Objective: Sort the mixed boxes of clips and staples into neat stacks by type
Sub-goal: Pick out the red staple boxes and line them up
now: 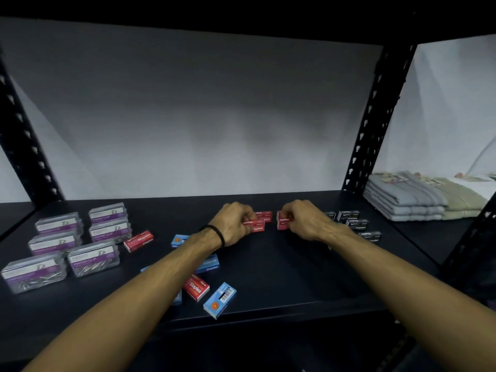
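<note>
— Two hands are at work near the middle of the dark shelf point(295, 277), toward its back edge. The left hand point(234, 223) has its fingers curled round a red staples box point(251, 222) that sits on top of a small stack of red boxes point(261, 222). A black band point(216, 233) circles that wrist.

— And the other hand?

— The right hand point(304, 221) pinches a second red box point(284, 218) atop a short red pile point(283, 226), just beside the first stack but apart from it.

— Where do the remaining boxes lie?

— Clear paper clip boxes point(80, 237) with purple labels stand grouped by the shelf's left edge, some stacked two high. One loose red staples box point(138, 240) lies just to their right. Near the front edge sit another red box point(196, 287) and a blue box point(220, 299), tilted; more blue boxes point(208, 263) show partly under the left forearm. Black boxes point(354, 222) cluster behind the right wrist, toward the shelf's right edge.

— Anything else in view?

— Folded cloths point(413, 197), grey and beige, are piled on the neighbouring shelf past the black upright post point(375, 116).
</note>
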